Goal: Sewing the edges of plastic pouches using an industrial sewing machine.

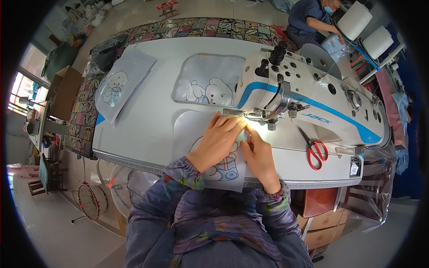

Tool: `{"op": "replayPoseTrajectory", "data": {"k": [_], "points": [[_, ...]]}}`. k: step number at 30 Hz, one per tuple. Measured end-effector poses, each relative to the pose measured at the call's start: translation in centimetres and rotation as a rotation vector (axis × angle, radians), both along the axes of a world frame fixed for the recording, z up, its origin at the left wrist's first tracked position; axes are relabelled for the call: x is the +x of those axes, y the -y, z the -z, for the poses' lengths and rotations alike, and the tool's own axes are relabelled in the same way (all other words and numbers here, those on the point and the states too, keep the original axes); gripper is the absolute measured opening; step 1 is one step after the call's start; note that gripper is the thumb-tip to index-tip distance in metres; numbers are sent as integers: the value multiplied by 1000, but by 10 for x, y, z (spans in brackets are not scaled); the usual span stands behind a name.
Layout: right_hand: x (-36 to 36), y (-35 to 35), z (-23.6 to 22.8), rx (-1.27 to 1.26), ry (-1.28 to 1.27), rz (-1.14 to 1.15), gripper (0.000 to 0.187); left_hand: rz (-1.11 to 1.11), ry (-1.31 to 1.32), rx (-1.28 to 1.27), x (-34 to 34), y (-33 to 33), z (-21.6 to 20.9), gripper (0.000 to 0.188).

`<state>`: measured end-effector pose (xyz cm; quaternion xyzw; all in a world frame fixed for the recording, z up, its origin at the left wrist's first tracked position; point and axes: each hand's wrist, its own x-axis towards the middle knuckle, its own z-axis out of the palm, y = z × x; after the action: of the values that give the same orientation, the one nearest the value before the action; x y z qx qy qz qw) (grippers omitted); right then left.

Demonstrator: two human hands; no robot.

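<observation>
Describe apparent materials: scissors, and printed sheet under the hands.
Scissors: blades likely metal, dark grey and tapering; handles probably plastic, smooth bright red. Printed sheet: probably thin fabric, matte and pale, lying at the sewing machine; could be film.

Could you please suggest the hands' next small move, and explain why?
I'd probably ease the printed panel slightly toward the lit spot under the sewing machine head, fingers kept clear: the left hand rests on the panel, the right hand is at its right edge, and both hands' fingertips are beside that light.
</observation>
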<state>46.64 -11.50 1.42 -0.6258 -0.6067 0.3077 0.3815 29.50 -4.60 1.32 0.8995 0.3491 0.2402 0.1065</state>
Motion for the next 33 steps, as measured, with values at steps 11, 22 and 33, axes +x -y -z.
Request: {"op": "replayPoseTrajectory", "data": {"k": [11, 22, 33], "points": [[1, 11, -14, -156, -216, -15, 49, 20, 88, 21, -10, -25, -8, 25], [5, 7, -14, -252, -451, 3, 46, 231, 127, -113, -34, 22, -42, 34], [6, -10, -7, -223, -322, 10, 36, 196, 165, -88, -30, -7, -2, 30]]}}
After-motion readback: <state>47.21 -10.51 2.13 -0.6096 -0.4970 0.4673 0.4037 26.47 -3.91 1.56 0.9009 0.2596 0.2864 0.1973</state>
